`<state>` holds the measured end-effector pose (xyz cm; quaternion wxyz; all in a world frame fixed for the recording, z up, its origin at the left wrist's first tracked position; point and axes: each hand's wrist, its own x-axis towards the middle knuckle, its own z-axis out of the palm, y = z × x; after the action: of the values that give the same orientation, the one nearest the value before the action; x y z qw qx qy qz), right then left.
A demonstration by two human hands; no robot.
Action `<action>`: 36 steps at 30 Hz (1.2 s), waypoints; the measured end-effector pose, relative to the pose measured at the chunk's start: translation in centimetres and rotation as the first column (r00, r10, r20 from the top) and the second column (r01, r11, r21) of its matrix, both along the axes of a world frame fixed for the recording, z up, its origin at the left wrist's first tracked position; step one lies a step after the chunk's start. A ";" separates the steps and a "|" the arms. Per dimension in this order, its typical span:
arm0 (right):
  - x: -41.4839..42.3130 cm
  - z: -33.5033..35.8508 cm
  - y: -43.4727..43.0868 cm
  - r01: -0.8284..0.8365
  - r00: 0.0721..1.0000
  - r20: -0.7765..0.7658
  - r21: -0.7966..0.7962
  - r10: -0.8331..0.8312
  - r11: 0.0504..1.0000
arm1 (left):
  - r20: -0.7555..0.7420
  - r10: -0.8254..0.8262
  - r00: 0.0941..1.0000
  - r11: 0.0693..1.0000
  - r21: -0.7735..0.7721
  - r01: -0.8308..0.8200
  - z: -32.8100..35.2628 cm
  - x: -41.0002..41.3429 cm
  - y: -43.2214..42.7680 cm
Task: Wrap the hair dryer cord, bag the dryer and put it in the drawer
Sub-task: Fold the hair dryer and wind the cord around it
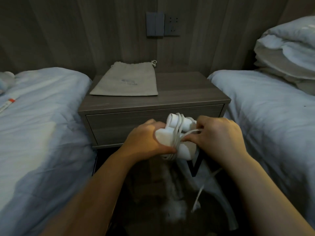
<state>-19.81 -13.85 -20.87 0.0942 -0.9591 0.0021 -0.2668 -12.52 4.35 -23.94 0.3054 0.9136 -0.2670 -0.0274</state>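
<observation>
I hold a white hair dryer (173, 133) in front of the nightstand's shut drawer (119, 123). My left hand (144, 138) grips the dryer's body from the left. Several turns of white cord (177, 130) lie wound around it. My right hand (219, 133) pinches a strand of the cord at the dryer's right side. The loose end of the cord (198, 193) hangs down, blurred, below my hands. A beige drawstring bag (126, 80) lies flat on the nightstand top, apart from both hands.
The grey wooden nightstand (187, 92) stands between two beds with white sheets, left bed (42, 116) and right bed (265, 108). Pillows (288, 53) are stacked on the right bed. A switch and socket panel (162, 24) is on the wall above.
</observation>
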 end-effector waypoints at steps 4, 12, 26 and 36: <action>0.4 0.3 -0.7 0.003 0.983 -0.182 0.217 0.037 0.976 | -0.043 -0.046 0.998 0.999 -0.022 0.045 -0.2 0.5 0.4; 0.8 0.5 -2.6 -0.135 0.949 -0.203 0.435 0.243 0.890 | -0.097 -0.118 0.988 0.991 0.057 0.124 -0.3 0.3 0.2; 1.9 -0.9 -5.0 -0.058 0.918 -0.269 0.634 0.290 0.771 | -0.295 -0.327 0.898 0.938 0.015 0.346 -1.0 0.4 0.5; 2.9 -2.6 -4.9 -0.039 0.872 -0.223 0.856 0.436 0.516 | -0.421 -0.413 0.807 0.910 -0.229 0.347 -1.4 0.4 0.5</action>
<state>-16.87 -18.79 -23.51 0.5689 -0.8223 0.0124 -0.0092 -12.12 4.88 -25.30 0.4118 0.7845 -0.3658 -0.2850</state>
